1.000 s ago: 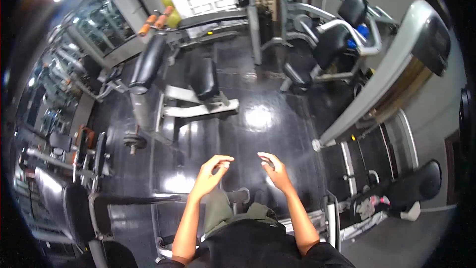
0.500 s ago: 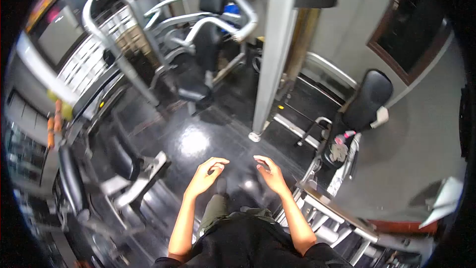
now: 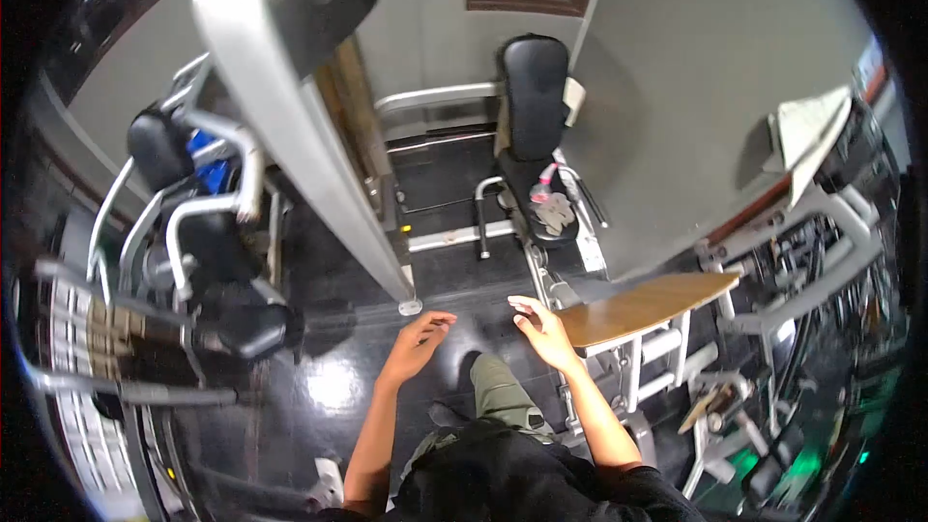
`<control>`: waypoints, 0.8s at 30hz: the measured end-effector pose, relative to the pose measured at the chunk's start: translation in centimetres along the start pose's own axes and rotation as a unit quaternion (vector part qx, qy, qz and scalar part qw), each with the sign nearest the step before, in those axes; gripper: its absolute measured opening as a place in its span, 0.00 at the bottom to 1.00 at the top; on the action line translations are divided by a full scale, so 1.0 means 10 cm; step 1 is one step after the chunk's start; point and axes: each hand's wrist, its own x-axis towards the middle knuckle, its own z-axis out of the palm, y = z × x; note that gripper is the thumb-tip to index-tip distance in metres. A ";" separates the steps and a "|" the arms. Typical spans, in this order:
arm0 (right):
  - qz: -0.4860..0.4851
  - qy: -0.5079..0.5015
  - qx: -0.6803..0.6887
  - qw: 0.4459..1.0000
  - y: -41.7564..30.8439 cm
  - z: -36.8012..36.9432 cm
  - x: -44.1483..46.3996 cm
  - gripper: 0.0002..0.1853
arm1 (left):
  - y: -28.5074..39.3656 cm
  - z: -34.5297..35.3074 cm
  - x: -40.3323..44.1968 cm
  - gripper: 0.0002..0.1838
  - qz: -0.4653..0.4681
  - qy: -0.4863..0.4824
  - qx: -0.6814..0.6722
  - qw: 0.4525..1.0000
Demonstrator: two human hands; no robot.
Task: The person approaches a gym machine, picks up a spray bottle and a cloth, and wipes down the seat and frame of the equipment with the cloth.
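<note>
Left hand is over the dark floor — grip loosely spread, fingers curved. Right hand shows its grip likewise spread, near the wooden board on its right; contact cannot be confirmed. Beyond — a greyish cloth on the black seat.

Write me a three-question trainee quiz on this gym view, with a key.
1. True or false: the left hand is gripping a dumbbell.
2. Which is nearer the wooden board? A) the left hand B) the right hand
3. Fill in: a pale crumpled item rests on the padded ____ below the tall black backrest.

Key: 1. False, nothing shows in it. 2. B. 3. Seat.
</note>
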 end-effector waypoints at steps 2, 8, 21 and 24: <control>0.012 0.055 0.028 0.998 0.01 -0.08 0.09 0.20 | 0.03 0.01 0.34 0.12 0.000 -0.048 -0.004 0.999; 0.031 0.176 0.123 0.976 0.21 -0.36 0.56 0.19 | -0.13 0.17 1.43 0.13 0.005 -0.163 -0.012 0.987; 0.105 0.253 0.045 0.961 0.78 -1.23 1.88 0.19 | -0.34 0.75 3.69 0.18 -0.044 -0.168 0.083 0.981; 0.123 0.264 0.050 0.955 1.03 -1.28 2.07 0.19 | -0.57 0.80 4.07 0.21 -0.010 -0.162 0.067 0.984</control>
